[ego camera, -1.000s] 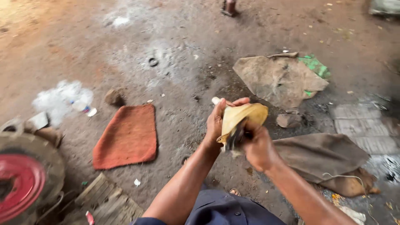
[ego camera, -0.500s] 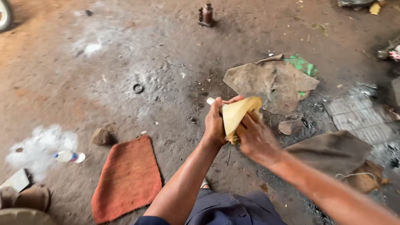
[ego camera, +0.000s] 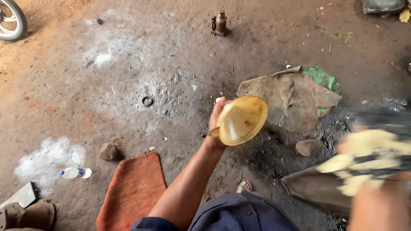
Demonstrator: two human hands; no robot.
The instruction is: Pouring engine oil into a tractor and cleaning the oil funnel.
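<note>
Oily dirt floor (ego camera: 128, 64) w/ orange mat (ego camera: 130, 192); hands apart, gripping funnel (ego camera: 242, 119), rag (ego camera: 364, 160).

Yellow translucent funnel (ego camera: 242, 119) held tilted, mouth toward camera; yellow rag (ego camera: 368, 160) blurred.

One funnel (ego camera: 242, 120), one bottle (ego camera: 75, 173), two stones (ego camera: 108, 151), one mat (ego camera: 131, 191).

Setting: open-air vehicle repair yard or roadside workshop. Evidence: bare dirt floor (ego camera: 85, 64) with dark oil stains (ego camera: 274, 154); small bottle jack (ego camera: 220, 23) standing on ground; wheel edge (ego camera: 13, 19) at top left; loose rubber ring (ego camera: 147, 101); grimy sacking (ego camera: 295, 100); orange mat (ego camera: 130, 194)
</note>
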